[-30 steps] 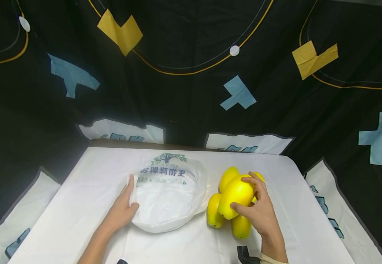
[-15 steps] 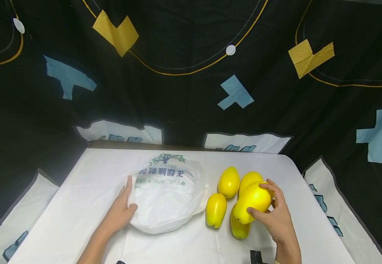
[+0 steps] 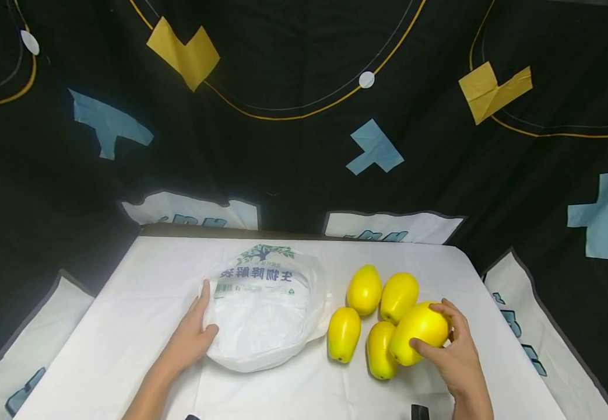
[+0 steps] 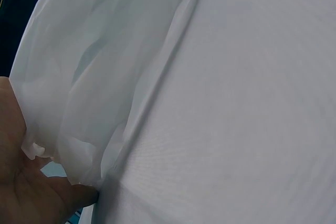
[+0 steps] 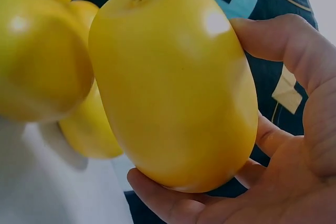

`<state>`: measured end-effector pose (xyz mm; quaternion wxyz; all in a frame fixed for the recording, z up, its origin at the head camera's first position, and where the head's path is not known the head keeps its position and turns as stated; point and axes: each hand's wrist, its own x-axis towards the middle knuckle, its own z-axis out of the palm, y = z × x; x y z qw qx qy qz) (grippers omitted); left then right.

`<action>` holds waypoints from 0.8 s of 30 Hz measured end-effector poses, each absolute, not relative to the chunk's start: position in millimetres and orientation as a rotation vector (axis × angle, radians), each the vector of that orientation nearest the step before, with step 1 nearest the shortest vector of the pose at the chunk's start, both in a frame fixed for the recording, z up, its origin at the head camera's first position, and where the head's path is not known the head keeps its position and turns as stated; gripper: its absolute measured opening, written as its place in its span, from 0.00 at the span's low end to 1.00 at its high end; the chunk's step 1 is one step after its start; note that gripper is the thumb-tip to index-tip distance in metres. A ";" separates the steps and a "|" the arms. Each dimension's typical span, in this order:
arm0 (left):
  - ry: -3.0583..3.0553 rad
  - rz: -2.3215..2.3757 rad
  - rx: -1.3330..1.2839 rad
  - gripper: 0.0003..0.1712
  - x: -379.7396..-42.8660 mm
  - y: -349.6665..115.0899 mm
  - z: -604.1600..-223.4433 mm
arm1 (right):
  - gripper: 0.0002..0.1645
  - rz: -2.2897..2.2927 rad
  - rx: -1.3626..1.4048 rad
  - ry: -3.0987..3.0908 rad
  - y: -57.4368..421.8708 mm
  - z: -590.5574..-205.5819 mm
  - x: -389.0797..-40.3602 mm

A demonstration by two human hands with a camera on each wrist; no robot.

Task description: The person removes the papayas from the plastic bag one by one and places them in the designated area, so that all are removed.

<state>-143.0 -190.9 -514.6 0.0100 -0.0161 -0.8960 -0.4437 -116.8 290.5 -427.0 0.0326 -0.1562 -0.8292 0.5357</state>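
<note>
My right hand (image 3: pixel 460 354) grips a smooth, oval yellow fruit (image 3: pixel 418 333), thumb on its near side and fingers on its far side. In the right wrist view the small green stem end of this fruit (image 5: pixel 173 87) points up. Several similar yellow fruits (image 3: pixel 381 351) lie left of it on the white table, the nearest overlapped by it in the head view. My left hand (image 3: pixel 190 337) holds the left edge of a white plastic bag (image 3: pixel 262 326) printed with a green tree. In the left wrist view the thin bag (image 4: pixel 100 51) stretches up from the thumb.
The white-covered table (image 3: pixel 304 396) has its far edge behind the bag. A black curtain (image 3: pixel 293 175) with blue and gold patches hangs beyond it. A small black object (image 3: pixel 420 412) shows at the bottom edge, near the right wrist.
My right hand has moved the gripped fruit rightward and toward me, off the other fruits, which now show separately. My left hand and the bag have stayed in place.
</note>
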 end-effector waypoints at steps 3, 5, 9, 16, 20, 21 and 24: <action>-2.796 -1.386 -0.052 0.55 -143.1 -190.7 -514.7 | 0.55 1.660 -0.536 -2.547 295.8 -430.8 -116.0; -2.796 -1.386 -0.051 0.55 -143.1 -190.6 -514.8 | 0.56 1.672 -0.557 -2.545 299.8 -434.0 -116.0; -2.794 -1.390 -0.048 0.55 -143.0 -190.3 -514.4 | 0.57 1.689 -0.590 -2.552 307.2 -440.9 -116.7; -2.795 -1.390 -0.039 0.55 -144.1 -189.5 -514.7 | 0.60 1.719 -0.651 -2.593 320.4 -458.0 -120.3; -2.803 -1.383 -0.026 0.55 -144.0 -189.5 -515.6 | 0.60 1.742 -0.704 -2.619 324.3 -468.5 -123.1; -2.806 -1.381 -0.024 0.55 -143.8 -189.7 -515.5 | 0.60 1.740 -0.710 -2.627 324.5 -470.4 -123.9; -2.812 -1.372 -0.022 0.55 -143.3 -190.1 -514.7 | 0.60 1.717 -0.737 -2.656 323.9 -472.4 -126.5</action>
